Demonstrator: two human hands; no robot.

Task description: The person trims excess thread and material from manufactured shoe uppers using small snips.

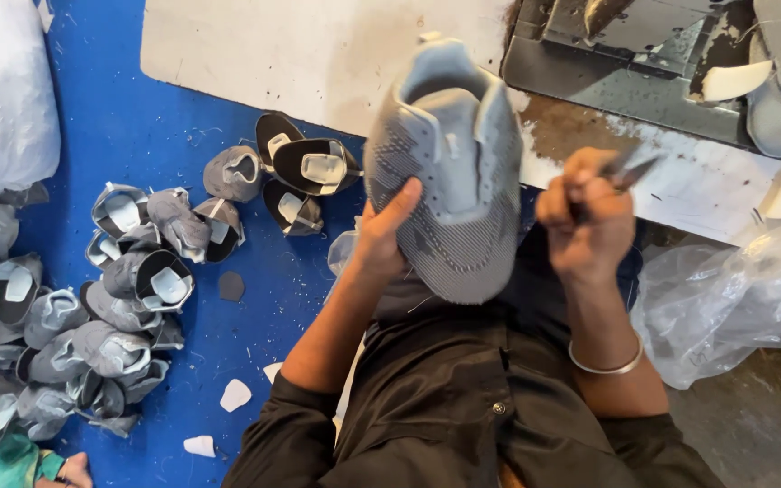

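While the left hand (381, 237) grips the grey knitted shoe upper (449, 172) from its side, thumb pressed on the fabric, the upper stands raised in front of the person's dark shirt (463, 398), its opening turned away. The right hand (587, 217), just beside the upper and apart from it, is closed in a fist around a small metal tool (630, 169) whose tips stick out above the knuckles, a silver bangle (603, 366) on that wrist. Many more grey shoe uppers (119, 298) lie heaped on the blue floor mat (137, 117) to the left, and a crumpled clear plastic bag (734, 298) lies to the right.
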